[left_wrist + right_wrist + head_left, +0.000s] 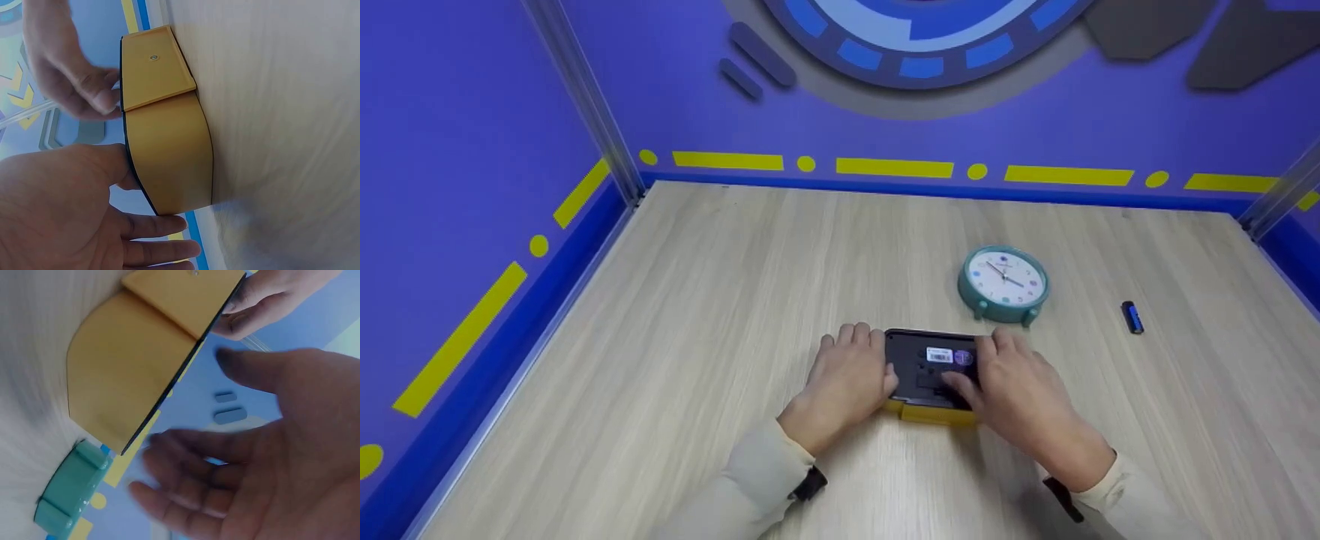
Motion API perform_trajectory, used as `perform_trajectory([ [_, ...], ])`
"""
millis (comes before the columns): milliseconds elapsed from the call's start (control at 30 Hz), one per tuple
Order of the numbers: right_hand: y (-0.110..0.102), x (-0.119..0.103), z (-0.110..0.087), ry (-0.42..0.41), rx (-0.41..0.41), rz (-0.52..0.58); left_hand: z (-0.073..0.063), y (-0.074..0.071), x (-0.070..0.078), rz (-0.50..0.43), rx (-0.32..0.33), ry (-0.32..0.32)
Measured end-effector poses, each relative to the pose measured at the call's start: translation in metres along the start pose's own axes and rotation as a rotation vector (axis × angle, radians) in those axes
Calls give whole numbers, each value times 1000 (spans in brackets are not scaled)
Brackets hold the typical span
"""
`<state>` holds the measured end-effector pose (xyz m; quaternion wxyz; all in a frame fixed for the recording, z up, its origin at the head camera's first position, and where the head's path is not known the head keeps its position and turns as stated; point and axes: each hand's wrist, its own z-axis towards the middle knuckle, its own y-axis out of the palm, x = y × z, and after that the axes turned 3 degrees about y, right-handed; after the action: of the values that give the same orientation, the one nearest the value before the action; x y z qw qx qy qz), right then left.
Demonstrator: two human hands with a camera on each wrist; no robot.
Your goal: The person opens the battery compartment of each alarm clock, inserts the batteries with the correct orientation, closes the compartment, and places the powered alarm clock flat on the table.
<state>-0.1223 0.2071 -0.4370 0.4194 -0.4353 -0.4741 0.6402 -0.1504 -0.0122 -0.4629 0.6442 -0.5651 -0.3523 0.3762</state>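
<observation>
A yellow box-shaped device (937, 415) lies on the table with its black back (906, 367) upward; its front is hidden. On the back are a white label, a round purple sticker and a small recessed part, partly hidden by the right thumb. My left hand (847, 371) grips the device's left side, thumb on the back and fingers along the side (152, 225). Over the right part hovers my right hand (1024, 382), its thumb above the back. The right wrist view shows a gap between the loosely bent right fingers (191, 489) and the yellow case (121, 365).
A green round clock (1003, 281) lies face up just beyond the device, close to the right hand. Farther right lies a black and blue battery (1132, 317). Blue panels (810, 135) border the wooden table (780, 255) at the back and sides.
</observation>
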Motion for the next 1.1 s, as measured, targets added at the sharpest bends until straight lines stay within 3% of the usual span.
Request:
perform_trajectory([
  [100,2,-1,-1,40,-42,-33,0,0,0,-5,-11,-4],
  [300,4,0,-3,85,-32,-83,1,-1,0,-8,-22,-9],
  [467,5,0,-4,121,-97,-115,1,-1,0,-10,-18,-8],
  [967,6,2,-2,168,-175,-203,1,-3,1,-31,-38,-19],
  [1100,7,2,-4,166,-163,-209,1,-3,1,-29,-40,-19],
])
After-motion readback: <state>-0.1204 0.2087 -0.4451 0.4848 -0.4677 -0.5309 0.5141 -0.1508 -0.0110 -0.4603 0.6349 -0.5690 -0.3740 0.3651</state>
